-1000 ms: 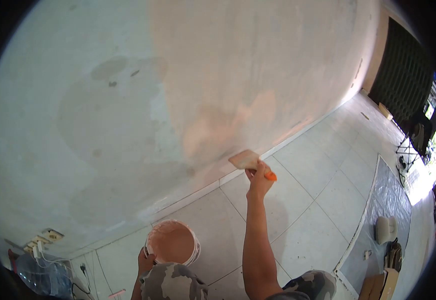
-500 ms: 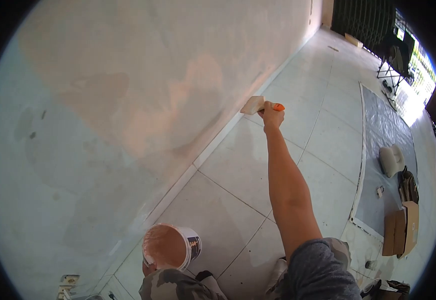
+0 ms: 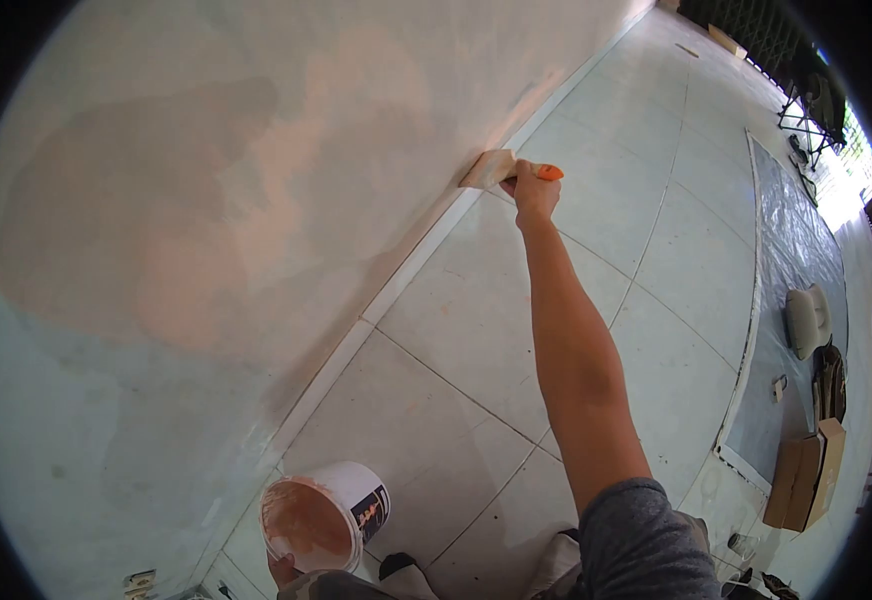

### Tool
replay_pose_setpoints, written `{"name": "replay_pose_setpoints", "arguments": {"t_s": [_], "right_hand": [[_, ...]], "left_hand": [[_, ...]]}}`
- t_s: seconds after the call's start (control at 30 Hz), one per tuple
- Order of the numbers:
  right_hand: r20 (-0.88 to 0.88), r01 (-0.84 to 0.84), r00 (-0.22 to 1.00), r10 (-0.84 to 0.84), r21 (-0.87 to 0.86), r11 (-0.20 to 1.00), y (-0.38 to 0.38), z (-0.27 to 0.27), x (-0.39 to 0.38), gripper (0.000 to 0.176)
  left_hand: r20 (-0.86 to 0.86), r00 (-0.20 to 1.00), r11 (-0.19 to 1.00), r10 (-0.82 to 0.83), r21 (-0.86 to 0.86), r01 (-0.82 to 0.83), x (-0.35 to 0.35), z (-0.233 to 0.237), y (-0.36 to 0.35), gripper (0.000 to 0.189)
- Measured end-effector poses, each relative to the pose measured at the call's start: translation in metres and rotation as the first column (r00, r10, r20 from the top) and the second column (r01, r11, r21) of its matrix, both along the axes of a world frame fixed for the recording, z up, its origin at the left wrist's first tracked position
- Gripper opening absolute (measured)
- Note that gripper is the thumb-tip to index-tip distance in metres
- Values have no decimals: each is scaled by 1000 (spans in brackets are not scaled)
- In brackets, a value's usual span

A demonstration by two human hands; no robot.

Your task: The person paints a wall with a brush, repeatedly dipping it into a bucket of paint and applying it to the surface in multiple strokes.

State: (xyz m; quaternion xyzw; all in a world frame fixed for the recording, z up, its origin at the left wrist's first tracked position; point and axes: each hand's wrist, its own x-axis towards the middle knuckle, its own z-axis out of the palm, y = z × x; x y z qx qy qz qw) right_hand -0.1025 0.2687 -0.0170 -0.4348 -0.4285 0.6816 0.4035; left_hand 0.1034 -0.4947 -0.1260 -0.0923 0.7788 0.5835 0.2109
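Observation:
My right hand [image 3: 535, 192], at the end of an outstretched arm, is closed around a wide paintbrush [image 3: 490, 169] with an orange handle tip. The bristles meet the foot of the wall [image 3: 356, 170], just above the white skirting [image 3: 418, 252]. Peach-coloured patches and darker, damp-looking areas cover part of the pale wall. Low at the bottom of the view, a white paint bucket [image 3: 364, 486] with peach paint inside is tipped with its mouth towards me. My left hand [image 3: 283, 572] grips its rim; most of that hand is hidden.
Large pale tiles [image 3: 456, 350] make up the floor. On the right, a plastic sheet [image 3: 771, 300] carries a grey cushion [image 3: 808, 320] and a cardboard box [image 3: 806, 475]. A folding chair [image 3: 814, 105] stands at the far right. A wall socket [image 3: 140, 580] is at lower left.
The brush has gone from just off the wall to its lower edge, moving left and up in view. The camera view has shifted, and the bucket appears slightly further left.

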Motion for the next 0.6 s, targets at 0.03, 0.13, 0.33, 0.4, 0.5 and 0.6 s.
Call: {"name": "replay_pose_setpoints", "arguments": {"t_s": [0.03,0.13,0.33,0.4,0.5,0.6], "right_hand": [[-36,-17,999,17,11,1000,4,3,-6,26],[-159,-39,985,65,162,986,7,59,-18,20],[-629,-4,711,314,443,896,6,229,34,24],[-627,5,727,280,412,911,16,227,46,24],[-452,-15,878,160,307,951,13,184,53,23],[-283,-51,952,113,215,975,-1,118,47,17]], "left_hand": [[6,1000,1000,8,0,-8,2,1,-1,39],[35,999,1000,23,1,-23,13,8,-1,40],[13,999,998,44,55,-45,10,31,21,41],[-23,998,995,56,84,-54,3,39,29,42],[-56,995,989,80,126,-72,3,49,40,43],[-82,990,981,111,168,-96,8,55,49,44]]}}
